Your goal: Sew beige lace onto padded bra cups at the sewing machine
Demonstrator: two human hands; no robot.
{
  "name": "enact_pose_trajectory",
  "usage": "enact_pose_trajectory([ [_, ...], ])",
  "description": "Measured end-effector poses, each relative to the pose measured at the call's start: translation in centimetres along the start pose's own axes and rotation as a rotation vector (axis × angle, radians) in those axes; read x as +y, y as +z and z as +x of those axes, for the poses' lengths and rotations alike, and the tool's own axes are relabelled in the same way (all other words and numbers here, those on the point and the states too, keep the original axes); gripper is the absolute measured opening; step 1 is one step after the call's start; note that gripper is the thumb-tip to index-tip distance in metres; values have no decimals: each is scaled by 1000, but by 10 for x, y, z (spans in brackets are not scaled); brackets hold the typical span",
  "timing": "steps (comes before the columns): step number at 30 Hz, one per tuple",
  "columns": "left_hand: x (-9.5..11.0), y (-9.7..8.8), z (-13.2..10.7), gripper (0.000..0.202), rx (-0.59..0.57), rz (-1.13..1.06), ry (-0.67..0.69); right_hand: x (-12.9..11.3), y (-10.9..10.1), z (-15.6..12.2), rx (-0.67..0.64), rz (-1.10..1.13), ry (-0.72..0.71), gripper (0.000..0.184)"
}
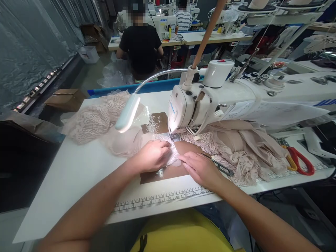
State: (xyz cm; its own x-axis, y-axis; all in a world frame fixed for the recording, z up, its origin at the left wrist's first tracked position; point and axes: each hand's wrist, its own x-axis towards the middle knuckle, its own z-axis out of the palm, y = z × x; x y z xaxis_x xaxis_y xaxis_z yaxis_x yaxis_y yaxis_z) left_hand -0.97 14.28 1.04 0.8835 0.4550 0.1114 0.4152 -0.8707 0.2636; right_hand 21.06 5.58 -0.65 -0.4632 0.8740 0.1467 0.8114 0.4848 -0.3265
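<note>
A strip of pale pink lace fabric lies under the needle area of a white sewing machine. My left hand is closed on its left side, fingers curled and pressed together just before the presser foot. At the right edge of the lace, the fingertips of my right hand pinch the cloth; the thumb is partly hidden. Dark thread snips show just beyond my right hand, and whether they touch it I cannot tell. Sheer beige cloth runs off to the left.
Bunched lace sits at the table's left, more beige garments at the right. Red-handled scissors lie near the right end. A lamp overhangs the work. A printed ruler follows the front edge. A person sits ahead.
</note>
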Motion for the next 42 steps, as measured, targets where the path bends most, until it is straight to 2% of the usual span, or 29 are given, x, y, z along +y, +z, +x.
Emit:
enact_pose_trajectory([
  [5,1,6,1,42,-3,108,-9,-1,7,-1,18,-124,-40,33],
  [15,-1,9,5,49,-25,170,-51,-7,8,0,69,-172,-41,30],
  [25,5,4,4,43,-36,203,-30,-6,7,2,30,-187,-29,32],
  [35,-7,5,10,48,-45,185,-92,-5,1,17,-92,-167,25,32],
  [42,-4,6,6,40,-23,196,-55,-4,7,16,-49,-191,21,33],
])
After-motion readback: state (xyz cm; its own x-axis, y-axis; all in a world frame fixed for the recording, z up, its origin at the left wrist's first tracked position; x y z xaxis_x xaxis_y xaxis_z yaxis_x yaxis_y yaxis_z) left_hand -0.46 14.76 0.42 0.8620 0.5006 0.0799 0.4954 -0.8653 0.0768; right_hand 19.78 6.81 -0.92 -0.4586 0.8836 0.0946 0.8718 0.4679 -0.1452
